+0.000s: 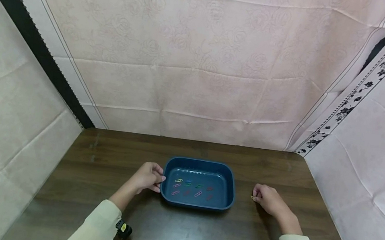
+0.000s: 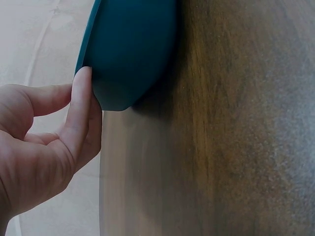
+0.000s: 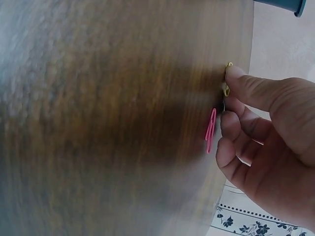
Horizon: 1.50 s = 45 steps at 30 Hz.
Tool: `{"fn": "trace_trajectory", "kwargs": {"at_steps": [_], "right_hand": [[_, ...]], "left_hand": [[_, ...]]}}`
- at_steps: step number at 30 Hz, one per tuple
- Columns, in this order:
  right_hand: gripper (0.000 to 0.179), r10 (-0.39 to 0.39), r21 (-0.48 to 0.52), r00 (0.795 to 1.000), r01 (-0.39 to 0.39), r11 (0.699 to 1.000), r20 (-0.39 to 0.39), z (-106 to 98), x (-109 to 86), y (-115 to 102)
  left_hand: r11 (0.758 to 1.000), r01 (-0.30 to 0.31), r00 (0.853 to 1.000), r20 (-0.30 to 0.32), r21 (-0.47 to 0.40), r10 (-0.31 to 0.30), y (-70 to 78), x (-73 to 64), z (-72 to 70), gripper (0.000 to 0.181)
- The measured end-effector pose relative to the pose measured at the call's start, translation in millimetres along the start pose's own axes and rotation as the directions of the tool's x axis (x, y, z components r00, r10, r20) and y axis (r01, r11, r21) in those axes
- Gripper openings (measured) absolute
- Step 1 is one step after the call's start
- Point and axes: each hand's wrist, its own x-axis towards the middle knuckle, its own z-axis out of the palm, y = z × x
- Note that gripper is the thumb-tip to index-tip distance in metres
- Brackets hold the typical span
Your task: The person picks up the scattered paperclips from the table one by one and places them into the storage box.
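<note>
My left hand [image 1: 148, 178] pinches the left rim of a dark blue plastic tray [image 1: 223, 187] that sits on the table. In the left wrist view the thumb and fingers [image 2: 81, 98] meet at the edge of the tray [image 2: 128, 54]. Off to the right of the tray, my right hand [image 1: 271, 200] is low over the wood. Its thumb and forefinger pinch a yellow paper clip [image 3: 227, 91]. A pink paper clip [image 3: 210, 131] lies close by the fingertips in the right wrist view, hidden in the head view. Several coloured paper clips [image 1: 198, 193] lie inside the tray.
The brown wooden table [image 1: 177, 231] runs back to a pale hanging cloth [image 1: 198, 76]. Cloth panels also stand at the left [image 1: 4, 132] and the right [image 1: 372, 168]. Each wrist carries a small black camera [image 1: 123, 229].
</note>
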Motion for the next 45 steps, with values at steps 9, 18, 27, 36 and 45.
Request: {"fn": "trace_trajectory", "kwargs": {"at_steps": [9, 18, 27, 36, 45], "right_hand": [[0.018, -0.001, 0.002, 1.000, 0.001, 1.000, 0.001, -0.6, -0.5, -0.3], [0.017, -0.016, -0.010, 1.000, 0.015, 1.000, -0.011, -1.6, -1.3, -0.7], [0.015, -0.025, -0.015, 0.999, 0.025, 1.000, 0.021, -4.5, -1.2, 0.1], [0.013, -0.066, 0.017, 0.998, 0.067, 0.998, -0.021, -12.8, 0.6, 0.0], [0.008, -0.134, 0.046, 0.988, 0.138, 0.989, -0.076, -23.1, 5.9, -8.5]], "left_hand": [[1.000, 0.000, 1.000, 0.003, 0.009, 0.000, -1.7, 0.7, -1.1, 0.023], [1.000, -0.004, 1.000, -0.002, 0.012, 0.004, -0.8, 0.9, -0.6, 0.022], [1.000, 0.001, 1.000, 0.003, 0.006, -0.001, 0.2, 1.1, -1.3, 0.023], [1.000, -0.006, 1.000, 0.006, 0.007, 0.006, -1.0, 1.0, -0.1, 0.020], [1.000, -0.004, 1.000, -0.001, 0.017, 0.004, -1.2, -2.4, 0.2, 0.019]]}}
